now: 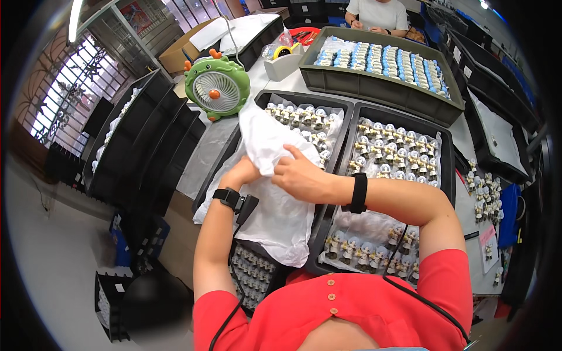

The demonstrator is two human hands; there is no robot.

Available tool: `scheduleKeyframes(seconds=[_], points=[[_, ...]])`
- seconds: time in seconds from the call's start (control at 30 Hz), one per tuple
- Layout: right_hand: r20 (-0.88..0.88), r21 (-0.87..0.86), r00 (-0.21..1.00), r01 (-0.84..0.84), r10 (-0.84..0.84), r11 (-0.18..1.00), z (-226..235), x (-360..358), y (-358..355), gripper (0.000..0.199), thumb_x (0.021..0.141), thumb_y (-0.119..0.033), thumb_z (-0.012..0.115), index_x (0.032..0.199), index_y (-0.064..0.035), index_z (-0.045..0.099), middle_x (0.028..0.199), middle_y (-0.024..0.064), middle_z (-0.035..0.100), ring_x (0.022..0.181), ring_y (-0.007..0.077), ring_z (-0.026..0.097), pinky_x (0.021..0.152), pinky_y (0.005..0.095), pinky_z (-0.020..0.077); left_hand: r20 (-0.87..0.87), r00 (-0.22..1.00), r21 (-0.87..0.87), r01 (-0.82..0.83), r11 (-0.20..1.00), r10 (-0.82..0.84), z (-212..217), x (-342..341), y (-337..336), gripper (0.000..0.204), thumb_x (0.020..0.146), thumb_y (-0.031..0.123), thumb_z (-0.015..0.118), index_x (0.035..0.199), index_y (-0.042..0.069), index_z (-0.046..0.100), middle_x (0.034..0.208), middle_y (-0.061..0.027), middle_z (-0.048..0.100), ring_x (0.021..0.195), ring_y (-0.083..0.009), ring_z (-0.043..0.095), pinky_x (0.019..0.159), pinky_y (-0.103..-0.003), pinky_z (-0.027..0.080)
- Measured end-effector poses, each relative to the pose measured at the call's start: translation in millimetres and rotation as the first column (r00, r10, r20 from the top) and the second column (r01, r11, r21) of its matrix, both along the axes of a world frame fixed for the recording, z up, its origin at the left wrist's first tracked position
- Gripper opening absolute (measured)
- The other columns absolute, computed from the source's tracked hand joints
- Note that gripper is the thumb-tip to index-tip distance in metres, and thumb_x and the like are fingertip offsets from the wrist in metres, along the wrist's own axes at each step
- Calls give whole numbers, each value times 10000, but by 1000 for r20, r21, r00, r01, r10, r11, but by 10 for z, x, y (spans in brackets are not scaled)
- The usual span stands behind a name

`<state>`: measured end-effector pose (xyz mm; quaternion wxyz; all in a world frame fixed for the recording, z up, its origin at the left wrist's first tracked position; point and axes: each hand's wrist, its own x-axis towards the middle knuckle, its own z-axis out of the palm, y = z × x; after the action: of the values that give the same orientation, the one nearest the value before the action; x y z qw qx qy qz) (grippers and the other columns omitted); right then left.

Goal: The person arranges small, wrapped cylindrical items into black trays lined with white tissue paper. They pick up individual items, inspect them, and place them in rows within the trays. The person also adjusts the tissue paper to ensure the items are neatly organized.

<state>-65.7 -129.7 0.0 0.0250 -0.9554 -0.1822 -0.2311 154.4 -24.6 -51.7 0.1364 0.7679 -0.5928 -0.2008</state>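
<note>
A thin white sheet [266,137] is bunched up between my two hands, its loose part [281,225] spread over a black tray [219,167]. My left hand [246,169] is closed on the sheet's lower left side, some fingers hidden under it. On the right side of the bunch, my right hand [298,175] pinches the sheet, with the index finger raised. Small painted figurines [307,117] stand in rows at the tray's far end, partly covered. Beside it, a second black tray [448,169] holds more rows of figurines [389,152].
A green fan [218,88] stands at the far left, near a tape dispenser [284,61]. Behind the trays sits a large bin [374,82] of blue-and-white pieces. Loose figurines [486,190] lie at right. Stacked black trays [140,134] stand at left. Another person [379,14] sits opposite.
</note>
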Motion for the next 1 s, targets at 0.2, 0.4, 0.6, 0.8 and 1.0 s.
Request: scheduleKeyframes(seconds=[0.2,0.4,0.6,0.8,1.0], points=[[49,207,998,29,-40,978,-38,-23,-74,141,735,-89,614,874,-82,589,873,70,575,900,256,581,1018,515,306,-11,994,16,-110,994,110,303,-250,30,623,799,359,668,1312,65,472,1365,-191,443,1221,-360,463,998,-391,394],[27,430,989,120,-146,895,104,-230,-383,281,784,-110,652,1052,-61,585,983,115,593,970,297,567,970,426,383,148,968,-21,-201,979,202,542,-341,25,667,809,412,661,1338,66,448,1406,-283,342,1288,-391,371,1055,-410,320],[16,529,913,337,-407,779,165,-361,-813,575,776,-173,688,1280,-67,431,1135,186,559,1018,334,562,881,403,438,285,920,-177,-224,958,267,457,-96,-93,601,823,385,654,1332,130,462,1439,-203,316,1296,-367,341,1002,-518,338],[15,454,839,479,-544,751,105,-213,-1045,695,782,-182,681,1379,-98,334,1216,224,497,1027,370,557,873,397,457,323,927,-202,-127,971,188,382,105,-377,487,850,394,611,1257,136,541,1396,-148,397,1267,-359,371,998,-489,356],[-495,241,717,656,-491,715,-36,-20,-1247,276,773,-187,630,986,-11,628,991,231,585,932,396,579,818,439,465,426,899,-156,-44,987,107,327,-79,-891,395,897,482,489,1176,230,607,1335,-112,479,1195,-346,450,997,-486,359]])
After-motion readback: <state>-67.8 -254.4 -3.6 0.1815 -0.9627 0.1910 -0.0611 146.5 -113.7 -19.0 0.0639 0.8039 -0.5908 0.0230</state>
